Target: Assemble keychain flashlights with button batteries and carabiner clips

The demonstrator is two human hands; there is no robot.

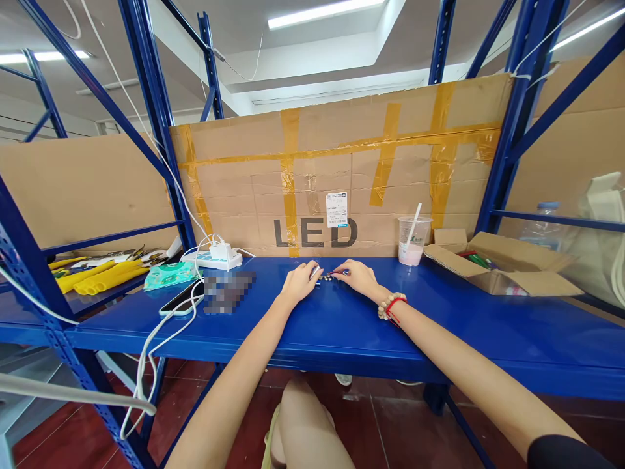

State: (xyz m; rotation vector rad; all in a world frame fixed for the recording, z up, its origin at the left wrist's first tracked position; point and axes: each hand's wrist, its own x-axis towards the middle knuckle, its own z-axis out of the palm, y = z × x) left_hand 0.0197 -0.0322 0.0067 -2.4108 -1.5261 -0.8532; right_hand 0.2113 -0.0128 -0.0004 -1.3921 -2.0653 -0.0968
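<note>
Both forearms (258, 345) cross the front edge of the bench (336, 326); blue surface stretches from the right hand (361, 279) to the plastic cup (413, 242). Small pieces (328, 278) lie between the hands, nearer the cardboard panel (234, 195). The left hand (297, 284) curls its fingers around a silvery object (315, 272); the right's bend down, their grip too small to tell.

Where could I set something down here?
The widest free patch of blue tabletop lies between the right arm and open carton; another, between right arm and left arm, in front of the small pieces. It's crowded around the phone, green packet and power strip, and between left hand and right hand.
</note>
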